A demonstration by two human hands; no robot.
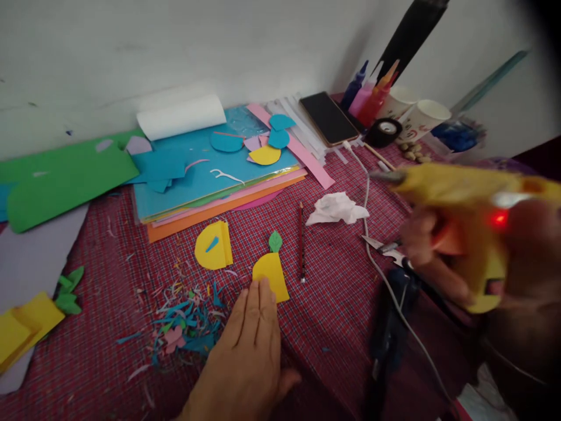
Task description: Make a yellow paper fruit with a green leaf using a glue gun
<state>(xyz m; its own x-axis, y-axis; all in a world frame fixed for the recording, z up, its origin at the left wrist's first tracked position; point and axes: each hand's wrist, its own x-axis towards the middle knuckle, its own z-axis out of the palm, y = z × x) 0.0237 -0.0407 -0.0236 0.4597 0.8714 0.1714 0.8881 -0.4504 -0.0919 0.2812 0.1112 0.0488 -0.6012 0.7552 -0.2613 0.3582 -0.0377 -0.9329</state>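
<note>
Yellow cut-out (272,279), pear-shaped with a green leaf (275,241) at its top, lies flat on the red checked cloth (342,304) near the middle of the table. Far to the left is a green sheet (65,181), then a stack of coloured sheets (210,187) by the wall. In front of the stack lie a yellow half-round piece (213,245) and a litter of paper scraps (188,327).

My left hand (248,345) lies open and flat on the cloth, palm down, fingertips just touching the cut-out's lower edge. A pencil (301,242) lies just to the right of the cut-out, and a crumpled tissue (336,209) sits beyond it.

On the right, my right hand (438,257) is clenched round the hot glue gun (460,193), a finger at the orange trigger. The red lamp is lit and the nozzle points left, well apart from the cut-out. The gun is blurred, so I cannot tell whether glue shows at the tip.

To do this well, I think I should press the shape down lightly, fingers clear of the leaf joint, watch the trailing cord (377,263), and squeeze gently
</note>
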